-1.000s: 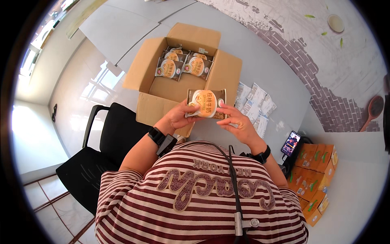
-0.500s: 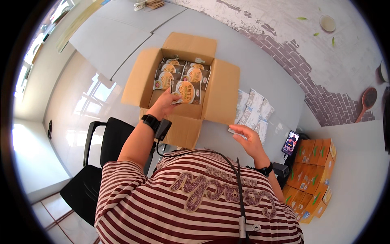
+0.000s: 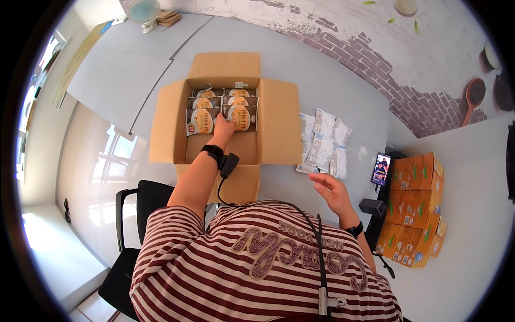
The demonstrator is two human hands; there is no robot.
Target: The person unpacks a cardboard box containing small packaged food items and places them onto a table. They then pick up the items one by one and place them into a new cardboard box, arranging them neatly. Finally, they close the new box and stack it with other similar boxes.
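With our left hand (image 3: 223, 131) we are pinching a brown packet (image 3: 244, 117) in the cardboard box (image 3: 280, 123), our right hand (image 3: 335, 195) hovering, fingers loose and empty, near white packets (image 3: 323, 140)

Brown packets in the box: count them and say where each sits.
6 packets show in the box: three in the left row, at back, middle and front; three likewise in the right row, its front one touched by the left hand. More may be hidden.

Brown-and-orange packets (image 3: 200, 122), overlapping in two rows inside an open cardboard box (image 3: 279, 123), flaps spread
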